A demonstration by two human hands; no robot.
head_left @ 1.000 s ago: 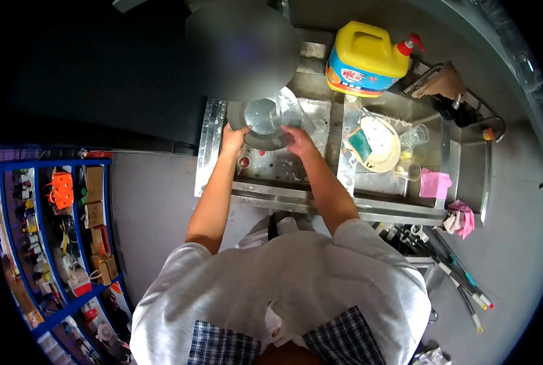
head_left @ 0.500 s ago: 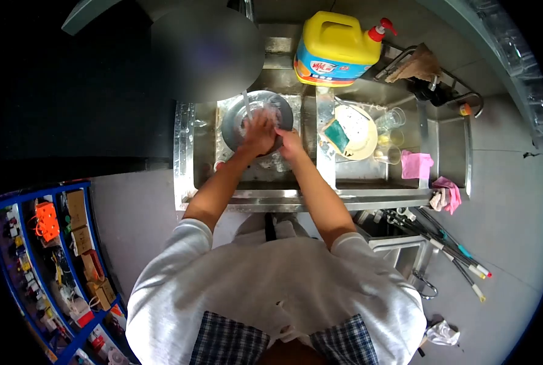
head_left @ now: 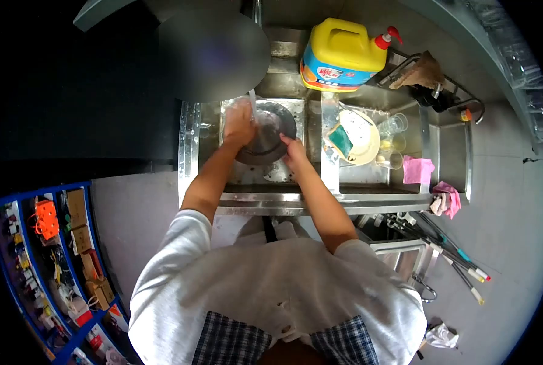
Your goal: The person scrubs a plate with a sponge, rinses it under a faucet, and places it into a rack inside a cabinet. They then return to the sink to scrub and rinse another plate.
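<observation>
A dark grey plate is held over the left basin of a steel sink, under a thin stream of running water. My left hand lies on the plate's upper left part, fingers spread over its face. My right hand grips the plate's lower right rim. Both forearms reach forward from my grey sleeves.
The right basin holds a cream plate with a green sponge and several clear glasses. A yellow detergent jug stands behind the sink. Pink cloths lie at the right. Blue shelving is at the left.
My left hand has slid from the plate's centre to its upper left edge. My right hand has moved down to the lower right rim.
</observation>
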